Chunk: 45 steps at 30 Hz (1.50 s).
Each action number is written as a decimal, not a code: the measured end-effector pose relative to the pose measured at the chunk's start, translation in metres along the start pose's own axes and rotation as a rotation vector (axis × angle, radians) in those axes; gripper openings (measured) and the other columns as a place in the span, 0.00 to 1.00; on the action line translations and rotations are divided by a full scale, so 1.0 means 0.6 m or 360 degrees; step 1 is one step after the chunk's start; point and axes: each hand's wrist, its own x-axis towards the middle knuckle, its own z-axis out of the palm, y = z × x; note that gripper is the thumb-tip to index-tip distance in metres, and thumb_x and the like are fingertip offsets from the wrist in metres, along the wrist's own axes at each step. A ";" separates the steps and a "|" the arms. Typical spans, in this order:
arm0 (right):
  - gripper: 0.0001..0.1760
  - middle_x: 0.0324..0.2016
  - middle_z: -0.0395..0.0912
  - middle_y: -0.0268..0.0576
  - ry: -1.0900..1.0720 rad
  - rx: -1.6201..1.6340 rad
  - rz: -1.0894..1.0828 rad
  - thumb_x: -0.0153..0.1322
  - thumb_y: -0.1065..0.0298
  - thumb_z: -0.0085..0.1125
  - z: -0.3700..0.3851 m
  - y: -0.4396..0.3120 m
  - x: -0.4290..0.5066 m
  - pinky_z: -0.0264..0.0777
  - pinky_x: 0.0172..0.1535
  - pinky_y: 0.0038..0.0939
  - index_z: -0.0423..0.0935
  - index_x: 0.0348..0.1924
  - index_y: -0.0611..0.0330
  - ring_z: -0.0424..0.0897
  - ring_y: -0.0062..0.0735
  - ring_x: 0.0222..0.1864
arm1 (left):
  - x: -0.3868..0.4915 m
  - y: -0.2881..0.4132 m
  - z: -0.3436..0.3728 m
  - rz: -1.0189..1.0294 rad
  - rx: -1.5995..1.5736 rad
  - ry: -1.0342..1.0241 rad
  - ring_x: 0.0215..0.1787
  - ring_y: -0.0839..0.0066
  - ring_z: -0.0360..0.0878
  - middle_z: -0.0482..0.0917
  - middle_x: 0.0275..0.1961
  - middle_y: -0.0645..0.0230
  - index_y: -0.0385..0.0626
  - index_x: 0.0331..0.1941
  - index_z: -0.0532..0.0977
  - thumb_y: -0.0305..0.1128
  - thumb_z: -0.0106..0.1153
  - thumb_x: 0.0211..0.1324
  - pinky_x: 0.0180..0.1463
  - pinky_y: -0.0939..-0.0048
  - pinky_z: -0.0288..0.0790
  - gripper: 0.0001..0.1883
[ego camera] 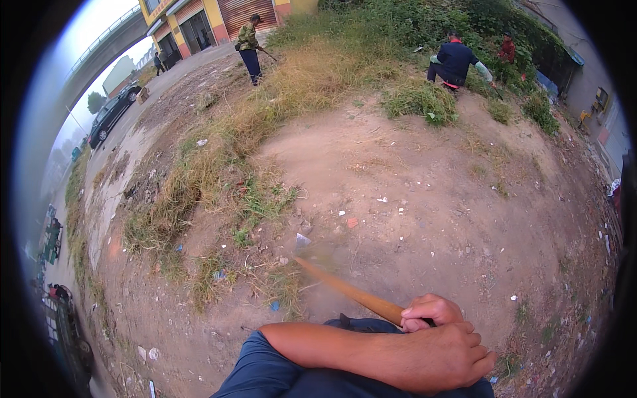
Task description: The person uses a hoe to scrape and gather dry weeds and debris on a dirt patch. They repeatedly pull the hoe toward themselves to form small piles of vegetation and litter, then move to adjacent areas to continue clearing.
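A long wooden handle (368, 299) slants from near my lap out to the left over the bare soil. Its far end is blurred, so I cannot tell what tool head it bears. My right hand (435, 311) grips the near part, thumb laid along the wood. The left forearm crosses low in front of my dark blue trousers (268, 370). At its end my left hand (448, 355) is curled close against the right one, in line with the handle; its palm and whatever it grips are hidden. A grass tuft (287, 288) grows near the handle's far end.
Dry grass (229, 134) runs along the left. Brick bits (352, 222) and litter dot the dirt. One person (250, 47) stands with a long tool; another (453, 62) crouches by cut weeds (423, 102). A third (506, 49) is among bushes. A dark car (114, 112) is parked far left.
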 end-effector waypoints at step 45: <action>0.12 0.23 0.75 0.39 0.0079 0.0138 0.0029 0.71 0.81 0.68 -0.034 0.042 -0.086 0.73 0.28 0.29 0.79 0.47 0.66 0.78 0.27 0.22 | 0.007 0.004 0.051 -0.0095 -0.0035 0.0175 0.25 0.56 0.80 0.79 0.24 0.63 0.51 0.33 0.74 0.39 0.64 0.57 0.24 0.39 0.61 0.09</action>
